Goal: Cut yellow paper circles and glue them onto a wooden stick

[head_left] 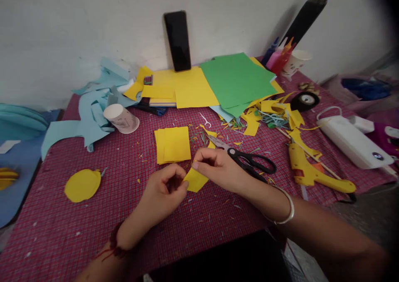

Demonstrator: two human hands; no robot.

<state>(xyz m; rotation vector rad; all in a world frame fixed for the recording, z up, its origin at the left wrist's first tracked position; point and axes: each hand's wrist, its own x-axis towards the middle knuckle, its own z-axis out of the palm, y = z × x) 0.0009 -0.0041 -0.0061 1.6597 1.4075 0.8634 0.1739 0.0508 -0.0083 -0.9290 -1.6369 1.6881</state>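
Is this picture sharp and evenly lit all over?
Not quite: in the head view, the held yellow paper and scissors look fairly clear; in the head view, the teal stack at far left is blurred; in the head view, the upper right corner falls into black.

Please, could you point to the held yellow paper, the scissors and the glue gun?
Held yellow paper [197, 181], head view: its middle.
Scissors [232, 152], head view: the pivot.
Glue gun [303, 170], head view: yellow body.

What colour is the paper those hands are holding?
The held paper is yellow; the head view shows it best.
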